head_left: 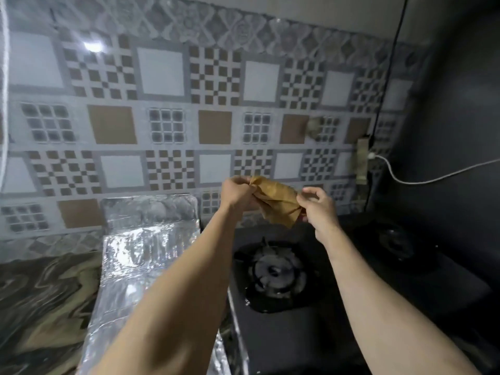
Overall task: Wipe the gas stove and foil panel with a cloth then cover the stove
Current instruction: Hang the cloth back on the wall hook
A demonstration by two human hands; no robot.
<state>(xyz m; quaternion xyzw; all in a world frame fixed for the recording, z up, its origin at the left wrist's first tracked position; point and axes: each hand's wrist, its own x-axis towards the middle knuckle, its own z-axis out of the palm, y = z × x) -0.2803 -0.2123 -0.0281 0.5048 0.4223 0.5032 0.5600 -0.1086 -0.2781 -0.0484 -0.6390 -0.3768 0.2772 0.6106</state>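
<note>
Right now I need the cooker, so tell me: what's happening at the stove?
A person holds a tan cloth up in the air over the black gas stove, the left hand gripping one end and the right hand pinching the other. The cloth touches nothing below. The near burner is bare, and the foil panel lies to the stove's left. No cover is on the stove.

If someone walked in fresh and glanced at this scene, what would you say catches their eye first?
First, the brown cloth stretched in mid-air between the left hand and right hand, above the black gas stove at centre right. Next, the shiny foil panel left of the stove, and behind everything the busy patterned wall tiles.
</note>
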